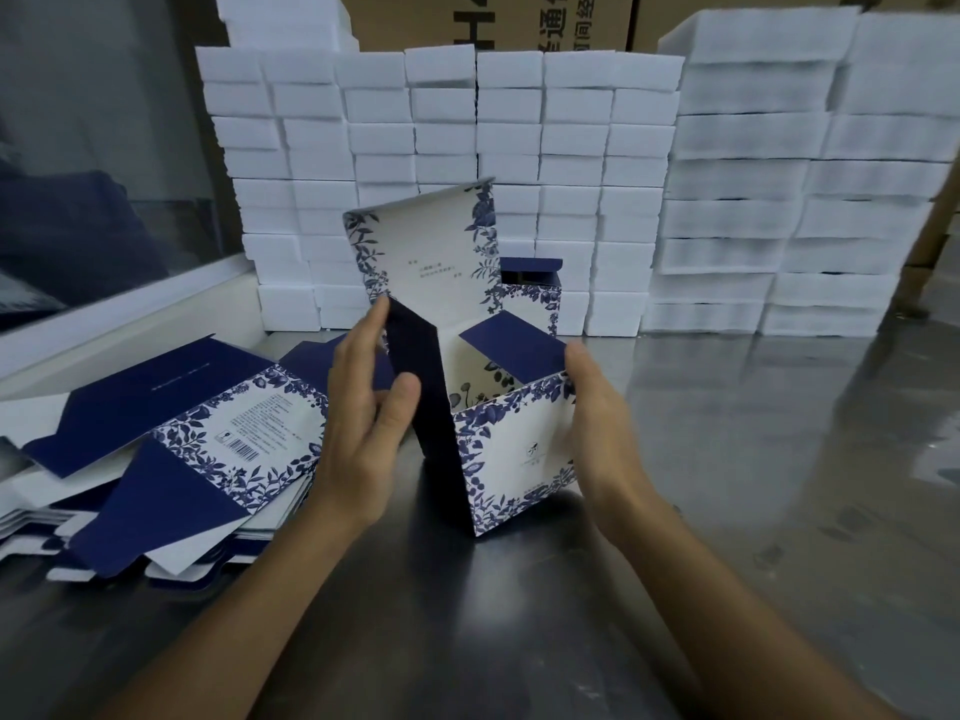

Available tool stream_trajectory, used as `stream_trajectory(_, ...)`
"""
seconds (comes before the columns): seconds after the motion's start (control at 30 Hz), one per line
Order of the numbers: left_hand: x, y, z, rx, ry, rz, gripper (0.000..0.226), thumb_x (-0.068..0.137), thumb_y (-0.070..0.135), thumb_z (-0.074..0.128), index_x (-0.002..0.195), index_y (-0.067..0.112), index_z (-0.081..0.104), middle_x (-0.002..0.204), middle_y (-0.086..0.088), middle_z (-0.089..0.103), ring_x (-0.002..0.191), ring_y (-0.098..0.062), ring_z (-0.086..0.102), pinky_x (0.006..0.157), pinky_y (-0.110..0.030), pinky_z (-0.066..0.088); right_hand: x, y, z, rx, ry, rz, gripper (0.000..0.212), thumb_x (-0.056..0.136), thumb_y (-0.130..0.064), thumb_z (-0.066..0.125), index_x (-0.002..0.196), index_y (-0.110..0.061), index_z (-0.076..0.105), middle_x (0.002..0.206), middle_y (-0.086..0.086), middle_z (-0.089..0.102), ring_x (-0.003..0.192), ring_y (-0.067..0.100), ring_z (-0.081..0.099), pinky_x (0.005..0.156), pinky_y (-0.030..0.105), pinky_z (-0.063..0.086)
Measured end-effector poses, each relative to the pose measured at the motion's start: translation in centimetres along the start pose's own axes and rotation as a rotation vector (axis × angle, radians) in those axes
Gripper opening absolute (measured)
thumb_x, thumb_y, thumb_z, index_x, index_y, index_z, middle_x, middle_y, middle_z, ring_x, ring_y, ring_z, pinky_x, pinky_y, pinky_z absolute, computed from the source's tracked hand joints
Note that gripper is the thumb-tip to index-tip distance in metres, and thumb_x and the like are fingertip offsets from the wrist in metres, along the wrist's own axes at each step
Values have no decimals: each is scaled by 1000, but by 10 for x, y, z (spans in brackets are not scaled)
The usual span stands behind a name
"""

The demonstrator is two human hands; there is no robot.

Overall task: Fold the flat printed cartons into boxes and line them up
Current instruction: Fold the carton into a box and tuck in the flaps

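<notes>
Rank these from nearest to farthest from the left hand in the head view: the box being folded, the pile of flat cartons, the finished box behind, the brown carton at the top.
1. The box being folded, touching the left hand.
2. The pile of flat cartons, just to its left.
3. The finished box, behind, toward the foam stacks.
4. The brown carton, at the top, behind the stacks.

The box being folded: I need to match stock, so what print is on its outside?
White with dark blue leaf-and-flower borders on the box, seen in the head view.
</notes>
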State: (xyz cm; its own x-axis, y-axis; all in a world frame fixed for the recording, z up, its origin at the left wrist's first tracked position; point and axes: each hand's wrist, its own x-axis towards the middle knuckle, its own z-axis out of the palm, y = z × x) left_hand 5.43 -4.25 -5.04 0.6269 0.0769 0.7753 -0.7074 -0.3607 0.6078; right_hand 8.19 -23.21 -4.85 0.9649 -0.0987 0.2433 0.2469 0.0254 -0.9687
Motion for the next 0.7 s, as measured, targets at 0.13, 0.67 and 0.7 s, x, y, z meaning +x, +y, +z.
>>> stream_trajectory(0.13,4,-2,-7,69,-12,-67,51,92,53,39,142,43,33,150,14,39,138,-10,35,101,-13,32,-3,0,-1,-15,-9,-83,70,77,-80,41,109,-27,73,109,-9,75,107,10,67,101,37,47)
stream_trajectory(0.67,2,9,13,-34,97,-436,39,69,50,71,74,22,44,72,6,54,61,-10,53,62,-24,45,-10,-6,2,-59,187,-268,60,76,-78,46,96,-25,65,84,-20,67,77,-5,60,67,9,43)
stream_trajectory(0.7,3,8,12,-54,36,-481,44,72,51,71,65,19,41,56,5,50,52,-13,49,59,-31,45,-10,-6,2,-63,191,-270,62,75,-79,47,101,-25,65,91,-16,69,83,-3,62,69,12,45)
